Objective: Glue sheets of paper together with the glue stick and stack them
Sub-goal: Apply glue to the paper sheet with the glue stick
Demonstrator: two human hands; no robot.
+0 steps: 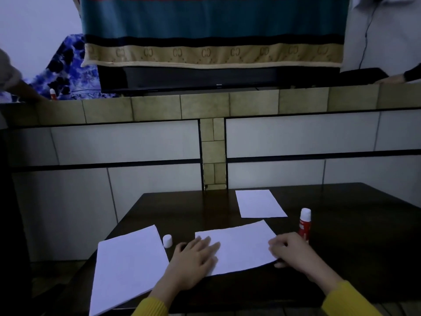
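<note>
A white sheet of paper lies in the middle of the dark wooden table. My left hand rests flat on its left edge, fingers spread. My right hand pinches the sheet's right edge between thumb and fingers. A red glue stick stands upright and uncapped just behind my right hand. Its white cap stands to the left of the sheet. A stack of white paper lies at the left, hanging over the table's front edge. A smaller white sheet lies at the back.
A tiled wall with a ledge rises right behind the table. A striped cloth hangs over a dark screen above the ledge. Other people's hands rest on the ledge at far left and far right. A second glue stick stands there.
</note>
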